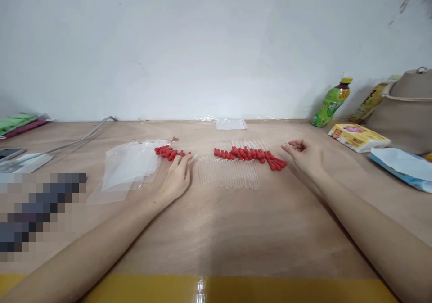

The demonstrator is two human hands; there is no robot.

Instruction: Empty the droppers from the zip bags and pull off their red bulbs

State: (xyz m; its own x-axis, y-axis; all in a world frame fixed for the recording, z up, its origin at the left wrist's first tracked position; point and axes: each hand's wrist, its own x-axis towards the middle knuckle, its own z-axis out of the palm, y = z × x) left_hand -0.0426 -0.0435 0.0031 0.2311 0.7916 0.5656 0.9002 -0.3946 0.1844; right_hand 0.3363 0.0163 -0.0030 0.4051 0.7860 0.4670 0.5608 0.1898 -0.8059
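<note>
My left hand [178,177] reaches to the right end of a small pile of red rubber bulbs [167,152], its bent fingers closed on a bulb there and partly hiding it. To the right lies a longer row of red rubber bulbs [243,153]. Just in front of that row, thin clear dropper tubes [229,173] are laid side by side, and more clear tubes [249,143] show behind it. My right hand [305,156] hovers past the right end of the row, fingers loosely curled and apart, with nothing visible in them.
Clear plastic bags [130,163] lie spread at the left, and a small white packet [231,124] by the wall. A grey cable [81,138] crosses the far left. On the right stand a green bottle [332,102], a yellow tissue pack [359,137], a blue-white packet [403,168] and a beige bag [401,114].
</note>
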